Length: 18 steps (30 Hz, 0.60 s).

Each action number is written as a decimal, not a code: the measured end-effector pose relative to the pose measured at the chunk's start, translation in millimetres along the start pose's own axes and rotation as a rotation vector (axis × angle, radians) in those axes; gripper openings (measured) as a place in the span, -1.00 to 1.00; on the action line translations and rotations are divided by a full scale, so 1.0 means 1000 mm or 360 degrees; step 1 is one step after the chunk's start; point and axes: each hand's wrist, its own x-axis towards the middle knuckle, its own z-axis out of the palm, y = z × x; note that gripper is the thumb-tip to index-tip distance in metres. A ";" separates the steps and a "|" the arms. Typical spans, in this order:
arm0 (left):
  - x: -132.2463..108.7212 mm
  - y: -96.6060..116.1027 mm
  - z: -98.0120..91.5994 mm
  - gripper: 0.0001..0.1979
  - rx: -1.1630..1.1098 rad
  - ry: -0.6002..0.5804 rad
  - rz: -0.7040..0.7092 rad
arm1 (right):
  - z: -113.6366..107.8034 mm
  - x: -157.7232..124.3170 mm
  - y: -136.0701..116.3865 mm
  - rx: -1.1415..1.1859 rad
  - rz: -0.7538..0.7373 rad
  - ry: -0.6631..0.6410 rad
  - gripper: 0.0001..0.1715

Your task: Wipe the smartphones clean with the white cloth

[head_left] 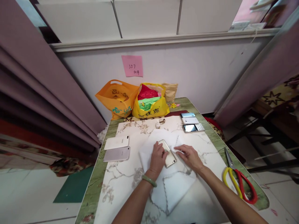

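Note:
A gold phone (168,155) lies back-up on a white cloth (174,183) in the middle of the table. My left hand (158,158), with a green bangle at the wrist, rests flat on the phone's left side, fingers stretched out. To the phone's right, my right hand (189,155) lies flat on the cloth, its fingertips close to the phone's edge.
Two phones (116,148) lie at the table's left, three more (192,122) at the back right. Scissors (238,180) with yellow and red handles sit near the right edge. Orange and yellow bags (133,101) stand against the wall. The table (93,186) has a green rim.

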 end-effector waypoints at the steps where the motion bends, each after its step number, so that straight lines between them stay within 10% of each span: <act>1: -0.002 -0.004 -0.001 -0.92 -0.0062 -0.0028 0.0032 | 0.001 -0.001 -0.001 0.0045 -0.0065 -0.0110 -0.75; 6: -0.012 -0.013 -0.004 -0.93 -0.0234 -0.0052 0.0008 | 0.016 0.004 -0.011 -0.0165 -0.0179 -0.0152 -0.75; 14: -0.012 -0.003 -0.003 -0.93 -0.0237 0.0134 0.0014 | 0.048 0.086 -0.025 -0.0344 -0.0168 -0.0099 -0.75; 18: -0.014 0.000 -0.005 -0.93 -0.0214 0.0114 0.0033 | 0.045 0.076 -0.025 -0.0351 -0.0235 -0.0127 -0.74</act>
